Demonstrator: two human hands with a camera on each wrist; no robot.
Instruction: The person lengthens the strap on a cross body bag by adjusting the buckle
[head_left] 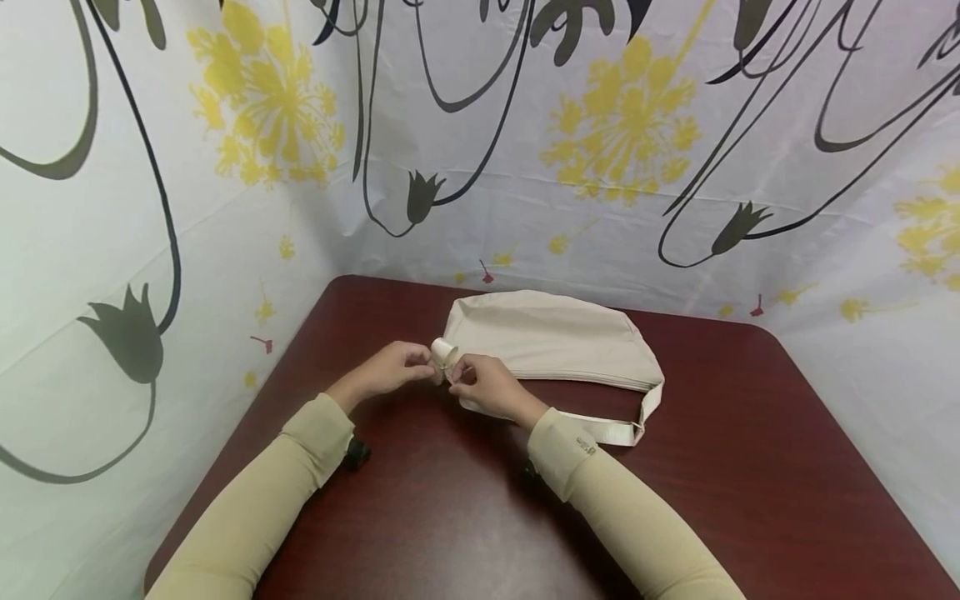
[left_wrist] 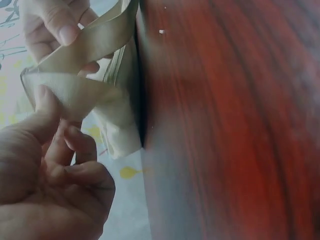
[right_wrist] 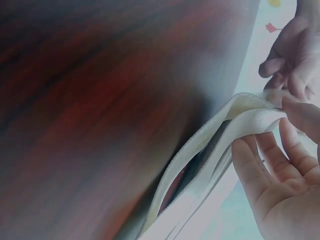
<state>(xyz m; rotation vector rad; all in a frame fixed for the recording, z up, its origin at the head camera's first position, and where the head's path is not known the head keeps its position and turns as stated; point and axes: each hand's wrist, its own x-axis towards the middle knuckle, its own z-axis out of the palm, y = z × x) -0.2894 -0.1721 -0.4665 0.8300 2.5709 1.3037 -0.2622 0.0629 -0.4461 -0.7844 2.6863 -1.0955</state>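
At left, the thumb and fingers of our left hand (head_left: 393, 367) close narrowly on a cream strap (head_left: 444, 350), which stands up in a loop between our two hands. We judge that holding the loop raised keeps its folds apart and within reach of both thumbs. Facing these fingers, our right hand (head_left: 491, 387) pinches the same strap between thumb and fingertips, presumably to steady it from the opposite side. Whether a small fitting sits between the fingers, we cannot tell.

Right of and beyond the right fingers, the cream bag (head_left: 540, 329) lies on the tabletop (head_left: 750, 467), zipper (head_left: 592, 379) toward us; its resting weight probably anchors the strap, which passes by our right wrist to the bag's far right corner.

As for edges, the tabletop's left border lies outward of our left fingers, and its back border runs just behind the bag, near the patterned cloth (head_left: 495, 158). Wider room opens from the fingers toward our body and rightward past the bag.
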